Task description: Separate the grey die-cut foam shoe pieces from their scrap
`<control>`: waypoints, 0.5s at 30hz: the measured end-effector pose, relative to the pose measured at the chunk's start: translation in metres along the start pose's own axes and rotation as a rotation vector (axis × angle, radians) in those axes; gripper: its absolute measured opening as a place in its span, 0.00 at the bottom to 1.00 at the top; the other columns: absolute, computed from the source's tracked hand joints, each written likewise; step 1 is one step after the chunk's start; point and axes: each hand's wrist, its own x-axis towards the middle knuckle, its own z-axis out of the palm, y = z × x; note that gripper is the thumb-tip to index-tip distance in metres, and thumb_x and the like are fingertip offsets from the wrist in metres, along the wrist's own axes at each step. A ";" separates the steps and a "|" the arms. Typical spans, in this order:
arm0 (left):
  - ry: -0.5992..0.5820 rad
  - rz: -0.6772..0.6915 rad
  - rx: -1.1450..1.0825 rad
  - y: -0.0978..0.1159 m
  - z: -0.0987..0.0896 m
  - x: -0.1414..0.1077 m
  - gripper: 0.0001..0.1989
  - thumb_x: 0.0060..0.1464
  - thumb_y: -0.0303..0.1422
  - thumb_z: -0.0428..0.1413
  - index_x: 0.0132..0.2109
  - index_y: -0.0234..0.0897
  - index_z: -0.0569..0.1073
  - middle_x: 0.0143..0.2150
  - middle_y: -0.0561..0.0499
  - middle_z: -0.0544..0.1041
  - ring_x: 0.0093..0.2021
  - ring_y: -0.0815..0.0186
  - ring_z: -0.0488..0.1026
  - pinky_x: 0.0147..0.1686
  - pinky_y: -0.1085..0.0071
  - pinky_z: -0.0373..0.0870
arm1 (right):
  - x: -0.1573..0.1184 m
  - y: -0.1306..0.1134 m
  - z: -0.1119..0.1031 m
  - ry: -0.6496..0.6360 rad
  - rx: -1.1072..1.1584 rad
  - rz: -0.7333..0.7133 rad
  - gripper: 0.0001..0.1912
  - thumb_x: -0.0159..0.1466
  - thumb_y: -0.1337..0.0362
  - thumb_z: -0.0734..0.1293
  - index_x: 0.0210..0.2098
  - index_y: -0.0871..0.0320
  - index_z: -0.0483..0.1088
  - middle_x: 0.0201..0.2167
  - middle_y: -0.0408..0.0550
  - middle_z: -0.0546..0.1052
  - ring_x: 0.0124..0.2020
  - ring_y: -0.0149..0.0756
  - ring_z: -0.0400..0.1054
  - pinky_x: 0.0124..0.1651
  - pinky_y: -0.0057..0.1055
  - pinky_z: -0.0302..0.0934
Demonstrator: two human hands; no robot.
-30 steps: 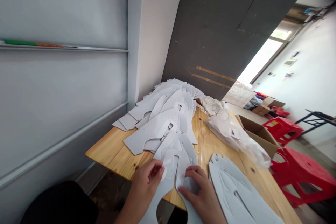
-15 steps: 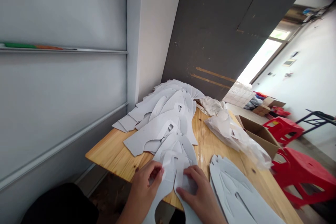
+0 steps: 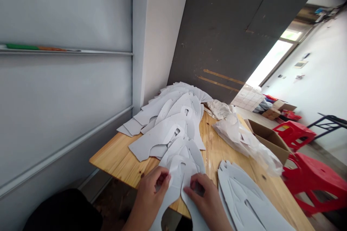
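Observation:
At the table's near edge, a light grey cut-out sheet (image 3: 175, 184) with a central slit and curved lower edges lies over other such pieces. My left hand (image 3: 151, 190) is closed in a pinch, thumb and fingers on its left edge. On the other side of the slit, my right hand (image 3: 206, 195) pinches the sheet's right part, fingers curled. Beyond them spreads a long row of overlapping grey cut-outs (image 3: 162, 133), some with small slots. To the right of my right hand lies a stack of similar grey pieces (image 3: 240, 191).
The wooden table (image 3: 116, 155) meets a dark panel (image 3: 214, 29) and a pale wall (image 3: 67, 90). A clear plastic bag (image 3: 246, 140) and crumpled cloth (image 3: 219, 109) lie on its right side. Beyond stand a cardboard box (image 3: 282, 149) and red stools (image 3: 320, 177).
Both hands stay at the sheet. The right hand's fingers have curled in more, close to the thumb. The pieces on the table look unchanged, and the view has shifted slightly.

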 end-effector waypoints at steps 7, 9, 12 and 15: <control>-0.014 0.006 0.017 0.003 0.000 0.001 0.10 0.66 0.38 0.52 0.37 0.44 0.76 0.35 0.49 0.81 0.38 0.58 0.79 0.39 0.66 0.73 | 0.009 -0.007 -0.005 -0.050 0.010 0.000 0.06 0.62 0.59 0.71 0.33 0.55 0.73 0.28 0.43 0.74 0.31 0.40 0.69 0.36 0.33 0.60; -0.012 0.009 0.022 0.005 -0.001 0.001 0.10 0.65 0.38 0.53 0.37 0.44 0.76 0.35 0.49 0.81 0.37 0.58 0.79 0.39 0.66 0.73 | 0.012 -0.010 -0.008 -0.076 0.011 -0.013 0.09 0.65 0.58 0.68 0.30 0.55 0.70 0.27 0.43 0.74 0.31 0.39 0.68 0.36 0.32 0.59; -0.010 0.005 0.028 0.005 -0.002 0.000 0.09 0.65 0.37 0.53 0.37 0.44 0.76 0.35 0.49 0.81 0.37 0.57 0.79 0.38 0.66 0.73 | 0.013 -0.009 -0.009 -0.067 0.003 -0.049 0.09 0.65 0.58 0.68 0.30 0.55 0.70 0.27 0.43 0.74 0.31 0.39 0.68 0.36 0.33 0.59; -0.009 0.007 0.028 0.005 -0.001 0.000 0.09 0.65 0.37 0.53 0.37 0.44 0.76 0.35 0.48 0.81 0.37 0.57 0.79 0.37 0.66 0.73 | 0.012 -0.005 -0.007 -0.047 -0.010 -0.057 0.09 0.65 0.58 0.68 0.30 0.54 0.70 0.28 0.43 0.74 0.32 0.40 0.68 0.37 0.33 0.59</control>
